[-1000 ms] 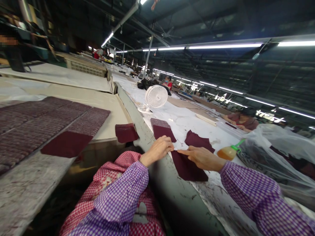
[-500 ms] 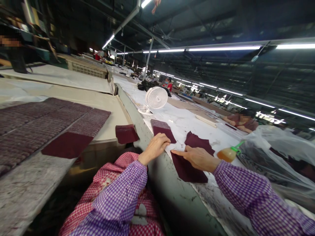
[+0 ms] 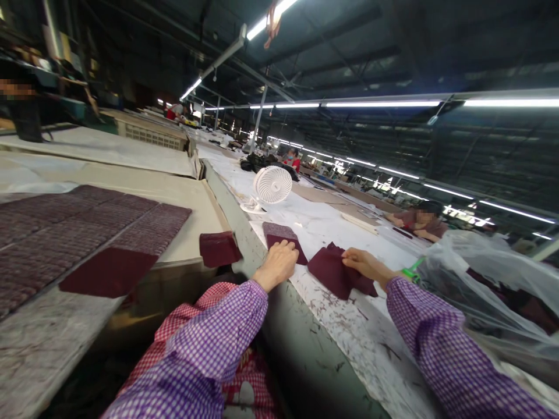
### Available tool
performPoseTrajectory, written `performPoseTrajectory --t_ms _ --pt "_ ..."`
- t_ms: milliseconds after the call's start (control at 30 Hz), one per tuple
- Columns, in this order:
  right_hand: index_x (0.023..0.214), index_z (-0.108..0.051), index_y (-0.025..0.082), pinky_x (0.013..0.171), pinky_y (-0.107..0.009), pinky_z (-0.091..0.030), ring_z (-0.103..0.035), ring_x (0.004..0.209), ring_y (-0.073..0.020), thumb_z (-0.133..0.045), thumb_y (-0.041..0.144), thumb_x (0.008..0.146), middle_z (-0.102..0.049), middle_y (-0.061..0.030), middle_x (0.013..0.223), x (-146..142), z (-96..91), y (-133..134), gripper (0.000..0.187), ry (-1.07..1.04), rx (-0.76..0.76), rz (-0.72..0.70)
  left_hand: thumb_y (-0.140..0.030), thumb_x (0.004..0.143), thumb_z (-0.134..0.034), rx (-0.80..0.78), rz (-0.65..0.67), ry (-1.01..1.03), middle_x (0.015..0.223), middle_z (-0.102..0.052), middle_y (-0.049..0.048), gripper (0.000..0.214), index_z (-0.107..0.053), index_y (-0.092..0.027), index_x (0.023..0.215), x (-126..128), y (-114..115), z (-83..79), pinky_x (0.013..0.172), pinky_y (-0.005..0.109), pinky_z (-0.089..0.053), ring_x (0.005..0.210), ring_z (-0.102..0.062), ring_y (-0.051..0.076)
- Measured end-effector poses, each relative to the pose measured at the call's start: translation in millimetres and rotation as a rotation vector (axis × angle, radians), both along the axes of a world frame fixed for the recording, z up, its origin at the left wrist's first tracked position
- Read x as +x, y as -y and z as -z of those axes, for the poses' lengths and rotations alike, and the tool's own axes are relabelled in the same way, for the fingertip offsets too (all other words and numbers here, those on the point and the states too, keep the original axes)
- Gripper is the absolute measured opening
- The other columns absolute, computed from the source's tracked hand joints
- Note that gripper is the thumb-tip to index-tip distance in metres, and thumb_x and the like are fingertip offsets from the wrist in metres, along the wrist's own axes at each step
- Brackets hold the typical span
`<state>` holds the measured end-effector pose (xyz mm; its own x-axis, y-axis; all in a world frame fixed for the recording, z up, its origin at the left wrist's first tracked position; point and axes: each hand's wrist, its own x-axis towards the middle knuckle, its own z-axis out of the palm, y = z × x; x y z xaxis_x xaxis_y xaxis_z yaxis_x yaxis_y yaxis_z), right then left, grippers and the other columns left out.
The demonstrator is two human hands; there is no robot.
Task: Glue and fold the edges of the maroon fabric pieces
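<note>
My left hand (image 3: 279, 265), fingers bent and close together, is on a maroon fabric piece (image 3: 300, 250) at the table edge. A grey-mauve piece (image 3: 278, 231) shows just beyond it. To the right, my right hand (image 3: 364, 263) pinches another maroon fabric piece (image 3: 331, 270) between thumb and fingers. That piece lies partly over more maroon cloth (image 3: 365, 285), and where one ends and the other starts is hard to see. The fingertips of my left hand are partly hidden.
A white fan (image 3: 273, 185) stands farther along the white-covered table (image 3: 323, 218). A clear plastic bag (image 3: 471, 262) with dark cloth lies at right. On the left surface are rows of mauve pieces (image 3: 109, 218), a maroon piece (image 3: 109, 272) and another maroon piece (image 3: 219, 249). A co-worker (image 3: 421, 220) leans over the table.
My right hand has moved the maroon piece from the near table edge away and to the right, toward the other maroon cloth. My left hand stays at the same stack.
</note>
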<state>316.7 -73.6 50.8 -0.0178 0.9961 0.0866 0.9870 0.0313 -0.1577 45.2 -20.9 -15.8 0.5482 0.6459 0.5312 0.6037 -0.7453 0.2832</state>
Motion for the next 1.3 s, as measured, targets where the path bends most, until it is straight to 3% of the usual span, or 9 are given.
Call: performPoseTrajectory --t_ms 167,267,433,600,733,867,1033,1233,1300 --pt "0.102 -0.062 0.012 0.081 -0.043 -0.046 -0.061 0.091 -0.0252 -0.05 0.017 0.078 -0.064 -0.016 0.102 11.5 -10.6 -8.4 0.027 0.086 0.166 0.123 -0.014 0.074 -0.049 -0.24 -0.111 0.19 0.085 -0.066 0.013 0.021 -0.069 -0.014 0.076 1.3 -5.1 -7.5 0.081 0.037 -0.043 0.088 -0.059 0.026" --pt "0.107 -0.062 0.017 0.09 -0.038 -0.043 -0.06 0.099 -0.0205 -0.047 0.017 0.082 -0.064 -0.0106 0.109 -16.7 -6.3 -11.0 0.029 0.063 0.186 -0.002 -0.016 0.073 -0.048 -0.348 -0.164 0.267 0.077 -0.069 0.0112 0.024 -0.072 -0.015 0.075 -4.1 -13.8 -12.9 0.071 0.033 -0.045 0.077 -0.062 0.024" --pt "0.101 -0.066 0.02 0.082 -0.027 -0.046 -0.061 0.088 -0.0141 -0.045 0.022 0.087 -0.068 -0.0032 0.102 -77.0 -1.8 -25.7 0.025 -0.015 0.195 -0.247 -0.019 0.069 -0.052 -0.492 -0.146 0.383 0.073 -0.07 0.0063 0.023 -0.074 -0.015 0.073 -12.0 -26.9 -17.4 0.065 0.025 -0.045 0.073 -0.063 0.019" --pt "0.103 -0.065 0.017 0.078 -0.027 -0.046 -0.061 0.078 -0.0134 -0.049 0.02 0.085 -0.067 -0.0045 0.097 -107.5 -1.1 -42.4 0.023 -0.051 0.252 -0.296 -0.02 0.068 -0.053 -0.606 -0.08 0.45 0.059 -0.065 0.0034 0.021 -0.073 -0.013 0.069 -15.3 -30.9 -16.9 0.053 0.022 -0.043 0.057 -0.06 0.015" --pt "0.116 -0.058 0.02 0.074 -0.026 -0.046 -0.058 0.067 -0.0098 -0.056 0.019 0.082 -0.061 -0.0049 0.103 -115.1 2.3 -53.4 0.034 -0.049 0.275 -0.295 -0.017 0.068 -0.051 -0.626 -0.041 0.463 0.054 -0.061 0.0017 0.02 -0.07 -0.013 0.066 -16.5 -32.4 -13.4 0.049 0.021 -0.04 0.052 -0.056 0.013" --pt "0.092 -0.067 0.019 0.073 -0.027 -0.044 -0.058 0.07 -0.0122 -0.053 0.021 0.084 -0.061 -0.0034 0.088 -117.8 2.5 -62.8 0.017 -0.008 0.259 -0.32 -0.023 0.073 -0.052 -0.596 -0.015 0.462 0.058 -0.062 0.0022 0.02 -0.069 -0.014 0.068 -16.2 -33.1 -9.9 0.053 0.022 -0.041 0.056 -0.056 0.014" --pt "0.087 -0.067 0.019 0.07 -0.026 -0.043 -0.057 0.066 -0.0118 -0.051 0.021 0.084 -0.06 -0.0011 0.081 -117.1 5.0 -65.6 0.016 0.017 0.262 -0.334 -0.028 0.075 -0.056 -0.524 -0.006 0.484 0.076 -0.067 0.0021 0.017 -0.068 -0.017 0.08 -13.0 -32.3 -7.6 0.066 0.023 -0.043 0.072 -0.059 0.016" --pt "0.111 -0.058 0.015 0.079 -0.031 -0.043 -0.058 0.08 -0.0159 -0.03 0.019 0.091 -0.058 -0.0106 0.105 -114.1 -2.4 -53.3 0.035 0.013 0.461 -0.207 -0.018 0.072 -0.053 -0.556 -0.06 0.536 0.062 -0.063 0.001 0.016 -0.067 -0.017 0.066 -12.4 -32.1 -8.0 0.066 0.025 -0.041 0.065 -0.057 0.016" --pt "0.109 -0.059 0.014 0.082 -0.033 -0.042 -0.057 0.087 -0.0187 -0.027 0.025 0.094 -0.059 -0.0123 0.105 -114.4 -6.0 -50.8 0.038 0.035 0.486 -0.199 -0.017 0.07 -0.054 -0.578 -0.065 0.591 0.058 -0.061 -0.0002 0.015 -0.065 -0.017 0.061 -12.0 -32.6 -7.8 0.065 0.025 -0.041 0.063 -0.056 0.016"
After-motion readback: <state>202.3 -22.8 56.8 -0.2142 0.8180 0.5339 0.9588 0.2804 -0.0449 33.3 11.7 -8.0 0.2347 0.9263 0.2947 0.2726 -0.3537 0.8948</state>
